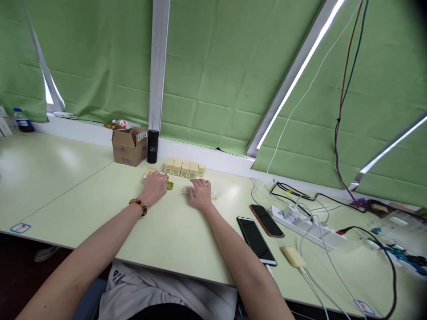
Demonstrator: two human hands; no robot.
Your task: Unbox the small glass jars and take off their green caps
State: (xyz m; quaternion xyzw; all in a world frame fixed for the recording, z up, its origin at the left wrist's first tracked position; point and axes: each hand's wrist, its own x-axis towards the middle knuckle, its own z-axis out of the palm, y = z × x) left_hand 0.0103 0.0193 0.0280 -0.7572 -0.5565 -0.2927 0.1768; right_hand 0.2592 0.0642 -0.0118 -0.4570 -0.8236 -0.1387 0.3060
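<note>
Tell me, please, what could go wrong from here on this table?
The small cream boxes stand close together just beyond the right grip, so a nudge might push several. The right forearm passes close to the white-framed phone and could shift it. Loose cables around the power strip might snag.

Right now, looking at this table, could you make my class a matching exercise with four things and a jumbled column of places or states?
Things:
1. left hand
2. black cylinder
3. small green item
4. small boxes

Places or states:
A. upright beside the cardboard box
B. lined up in a row
C. bead bracelet at the wrist
D. between left hand and right hand

Pairs: 1-C; 2-A; 3-D; 4-B
</note>
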